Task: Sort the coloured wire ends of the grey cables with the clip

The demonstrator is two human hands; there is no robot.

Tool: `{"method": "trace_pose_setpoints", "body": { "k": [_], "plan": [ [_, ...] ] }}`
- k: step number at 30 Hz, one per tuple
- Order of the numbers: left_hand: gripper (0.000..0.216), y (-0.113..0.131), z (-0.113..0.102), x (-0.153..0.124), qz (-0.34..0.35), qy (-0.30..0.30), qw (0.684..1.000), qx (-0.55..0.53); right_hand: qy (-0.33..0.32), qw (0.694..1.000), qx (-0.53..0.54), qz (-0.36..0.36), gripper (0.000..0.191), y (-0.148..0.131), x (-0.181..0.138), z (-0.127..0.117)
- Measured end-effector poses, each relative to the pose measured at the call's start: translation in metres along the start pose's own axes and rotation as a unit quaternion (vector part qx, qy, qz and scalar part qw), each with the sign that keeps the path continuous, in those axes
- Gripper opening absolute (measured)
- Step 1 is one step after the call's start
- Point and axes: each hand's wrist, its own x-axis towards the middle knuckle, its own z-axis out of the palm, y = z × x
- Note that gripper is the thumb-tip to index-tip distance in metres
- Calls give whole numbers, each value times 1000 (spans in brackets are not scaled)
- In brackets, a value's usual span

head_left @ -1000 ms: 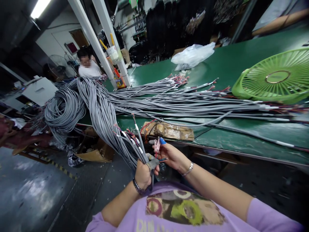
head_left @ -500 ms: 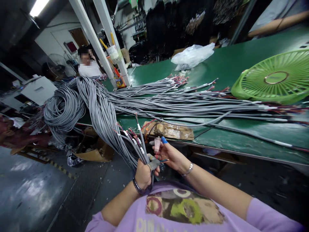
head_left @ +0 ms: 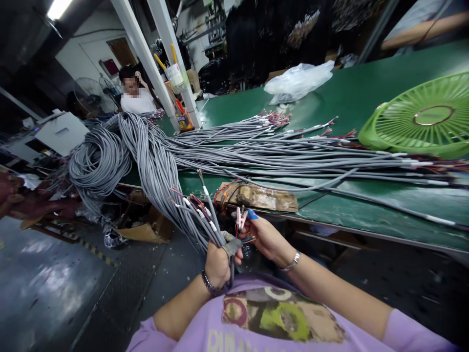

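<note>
My left hand (head_left: 219, 264) is closed around the ends of a bundle of grey cables (head_left: 161, 181), whose stripped red-tipped ends stick up above the fist. The bundle runs up over the edge of the green table (head_left: 366, 205) into a thick heap. My right hand (head_left: 264, 235), with a blue cap on one fingertip, pinches a small pink clip-like tool (head_left: 240, 218) just right of the cable ends. Thin coloured wires show between the two hands.
More grey cables (head_left: 293, 156) lie along the green table. A green fan grille (head_left: 421, 117), a clear plastic bag (head_left: 298, 80) and a worn wooden block (head_left: 256, 195) are on it. Another person (head_left: 135, 95) sits at the far left. Coiled cable (head_left: 97, 164) hangs off the table end.
The pink tool in my right hand has gone from closed to spread open again, and the hand has shifted slightly. My left hand keeps its grip on the cables.
</note>
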Motion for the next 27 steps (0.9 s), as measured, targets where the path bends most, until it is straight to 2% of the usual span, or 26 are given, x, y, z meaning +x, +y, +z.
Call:
{"method": "trace_pose_setpoints", "body": {
  "k": [4, 6, 10, 13, 20, 27],
  "plan": [
    [16, 2, 2, 3, -5, 5, 1000, 3, 42, 995, -73, -62, 44, 5, 5, -3],
    [16, 2, 3, 3, -8, 7, 1000, 7, 32, 997, -49, -42, 44, 7, 9, -4],
    [17, 1, 3, 4, -16, 5, 1000, 12, 0, 995, 89, 52, 38, 8, 15, -2],
    [15, 0, 2, 4, -19, 1, 1000, 9, 3, 988, 143, 64, 29, 8, 17, -2],
    [11, -7, 0, 6, -22, -1, 1000, 11, 1, 983, 165, 76, 24, 10, 16, -2],
    [12, -6, -6, -2, -9, 9, 1000, 8, -36, 983, 164, 73, 35, 12, 12, -7]
  ]
}}
